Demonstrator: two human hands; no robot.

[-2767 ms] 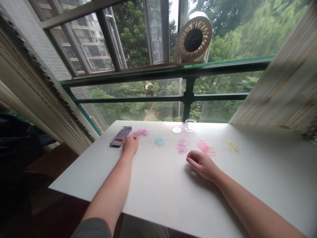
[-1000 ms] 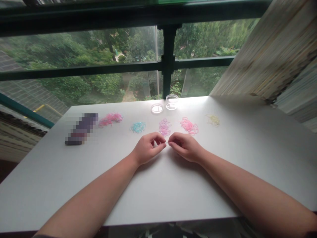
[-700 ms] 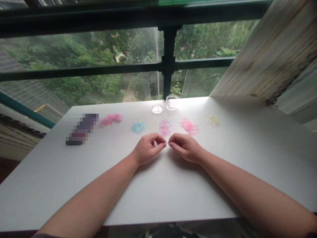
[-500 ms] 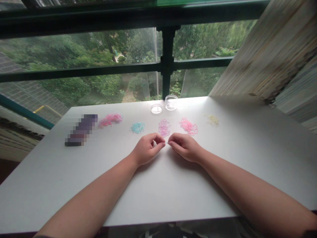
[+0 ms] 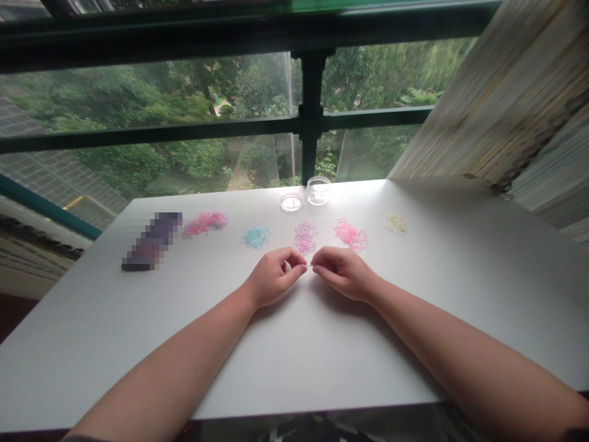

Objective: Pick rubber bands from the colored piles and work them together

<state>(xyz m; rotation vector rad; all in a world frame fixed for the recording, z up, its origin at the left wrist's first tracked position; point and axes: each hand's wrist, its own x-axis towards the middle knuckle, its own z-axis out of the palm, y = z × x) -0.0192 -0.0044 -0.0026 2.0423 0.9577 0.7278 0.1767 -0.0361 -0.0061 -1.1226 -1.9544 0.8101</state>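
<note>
Over the middle of the table, my left hand point(image 5: 277, 274) is closed in a pinch, thumb against forefinger. Facing it a short gap away, my right hand point(image 5: 344, 272) pinches too. A tiny pale strand, apparently a small rubber band, is just visible at the fingertips; most of it is hidden. Right behind the hands lies a pile of purple rubber bands point(image 5: 304, 236). Pink rubber bands point(image 5: 351, 235) are heaped beyond my right hand, and blue rubber bands point(image 5: 256, 236) beyond my left.
Mixed pink and purple bands point(image 5: 205, 223) lie farther left, beside a blurred-out dark object point(image 5: 154, 241). Yellow bands point(image 5: 396, 223) are at the right. A clear round container point(image 5: 318, 191) and its lid point(image 5: 291, 203) stand at the white table's point(image 5: 294, 356) back edge, by the window.
The pale strand between my fingertips shows less than before, and the right fingertips have parted slightly. Both hands stay in nearly the same place, and the piles are unchanged.
</note>
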